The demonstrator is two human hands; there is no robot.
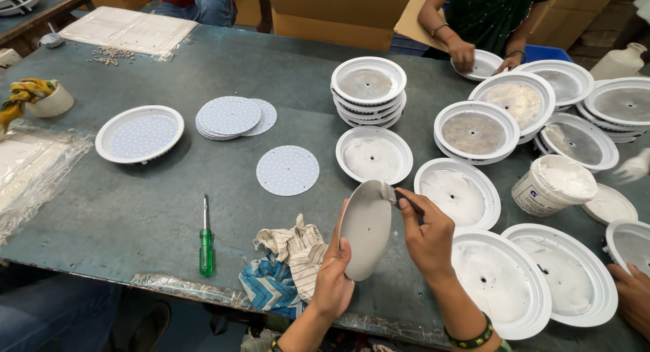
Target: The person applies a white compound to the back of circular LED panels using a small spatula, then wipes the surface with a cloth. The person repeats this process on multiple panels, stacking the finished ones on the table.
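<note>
Disc (pixel 365 230) gripped upright in your left hand (pixel 334 279) — right hand (pixel 425 233) pinching a small brush (pixel 391 194) against its upper rim, just beside the rag (pixel 288 264).

Both forearms rise from the lower edge of the view, bare to the wrist, and angle up toward the middle. The left hand (pixel 333 277) stands upright on its wrist, palm turned to the right, thumb lying up along the near face of a round grey metal disc (pixel 366 229) and fingers wrapped behind its lower left rim, so the disc is held tilted on edge. The right hand (pixel 426 235) comes in from the lower right, knuckles up, wrist bent slightly, fingers (pixel 411 201) pinched together around the handle of a small brush (pixel 391 193) whose tip meets the disc's upper right edge. A green and gold beaded bangle (pixel 469 338) circles the right forearm.
</note>
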